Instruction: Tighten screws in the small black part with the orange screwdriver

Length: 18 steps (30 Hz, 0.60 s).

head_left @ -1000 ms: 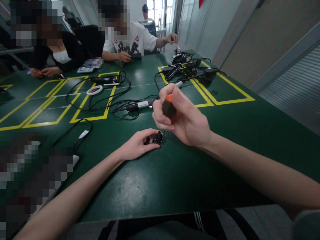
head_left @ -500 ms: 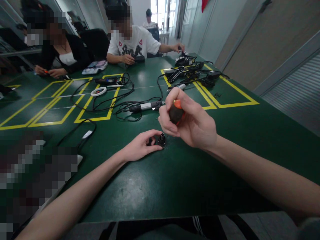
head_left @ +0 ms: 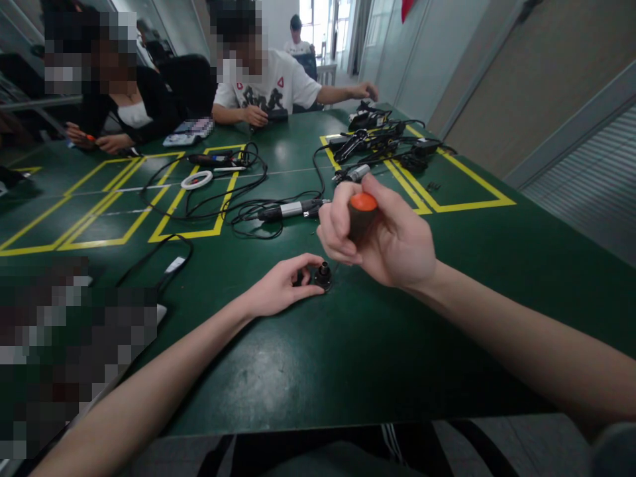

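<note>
My left hand (head_left: pixel 278 288) rests on the green table (head_left: pixel 348 358) and pinches a small black round part (head_left: pixel 323 275) that sits on the table top. My right hand (head_left: pixel 387 238) is closed round a screwdriver (head_left: pixel 361 213) with a black handle and an orange cap. The tool stands nearly upright, just above and to the right of the black part. Its tip is hidden behind my fingers.
Black cables and a silver-black tool (head_left: pixel 285 211) lie behind my hands inside yellow floor-tape boxes. A white ring (head_left: pixel 196 179) lies further left. More black devices (head_left: pixel 377 142) are piled at the back right. Two people sit at the far edge, and a pixelated object lies at left.
My right hand has turned the screwdriver handle more upright, so its orange cap now faces up. My left hand has stayed on the black part.
</note>
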{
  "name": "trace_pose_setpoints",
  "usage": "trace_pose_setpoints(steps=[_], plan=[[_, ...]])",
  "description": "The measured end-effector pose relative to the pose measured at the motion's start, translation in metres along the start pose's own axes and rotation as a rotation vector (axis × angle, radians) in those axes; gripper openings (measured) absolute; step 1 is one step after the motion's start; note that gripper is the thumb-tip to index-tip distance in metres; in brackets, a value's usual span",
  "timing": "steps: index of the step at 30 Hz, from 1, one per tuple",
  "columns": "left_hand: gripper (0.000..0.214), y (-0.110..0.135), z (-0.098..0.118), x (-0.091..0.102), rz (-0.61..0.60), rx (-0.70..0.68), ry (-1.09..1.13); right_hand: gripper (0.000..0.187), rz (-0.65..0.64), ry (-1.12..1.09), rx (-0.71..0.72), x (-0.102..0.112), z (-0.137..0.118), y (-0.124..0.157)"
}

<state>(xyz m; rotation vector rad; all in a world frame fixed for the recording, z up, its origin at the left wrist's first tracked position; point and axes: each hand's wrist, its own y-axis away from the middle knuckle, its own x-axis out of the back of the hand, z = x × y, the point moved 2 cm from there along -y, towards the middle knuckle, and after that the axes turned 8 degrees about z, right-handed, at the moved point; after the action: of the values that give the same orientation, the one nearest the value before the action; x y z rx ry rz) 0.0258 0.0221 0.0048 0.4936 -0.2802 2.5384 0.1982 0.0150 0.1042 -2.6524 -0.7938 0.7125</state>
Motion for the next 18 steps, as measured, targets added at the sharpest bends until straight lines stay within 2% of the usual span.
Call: trace_pose_setpoints(steps=[3,6,9,11,15,18], plan=[[0.037,-0.0002,0.001,0.0006,-0.01,0.009,-0.005,0.052,-0.02,-0.007,-0.034,0.0005,-0.0018,0.0],[0.035,-0.0003,0.001,0.0008,-0.019,0.001,-0.023,0.048,0.022,-0.014,-0.031,0.0022,-0.0021,0.0009],[0.042,0.0,-0.0017,0.0004,-0.006,-0.011,-0.017,0.041,0.04,0.004,-0.001,0.0016,-0.0002,0.0001],[0.047,0.0002,-0.0039,0.0003,0.014,-0.002,0.0,0.044,0.024,0.018,0.011,-0.0001,0.0013,-0.0013],[0.044,0.0005,-0.0041,0.0005,0.006,0.033,-0.007,0.056,0.0,0.007,0.024,-0.0021,0.0016,-0.0014],[0.044,0.0003,-0.0021,0.001,-0.008,0.038,-0.011,0.049,-0.002,-0.017,0.042,-0.001,0.001,0.0011]])
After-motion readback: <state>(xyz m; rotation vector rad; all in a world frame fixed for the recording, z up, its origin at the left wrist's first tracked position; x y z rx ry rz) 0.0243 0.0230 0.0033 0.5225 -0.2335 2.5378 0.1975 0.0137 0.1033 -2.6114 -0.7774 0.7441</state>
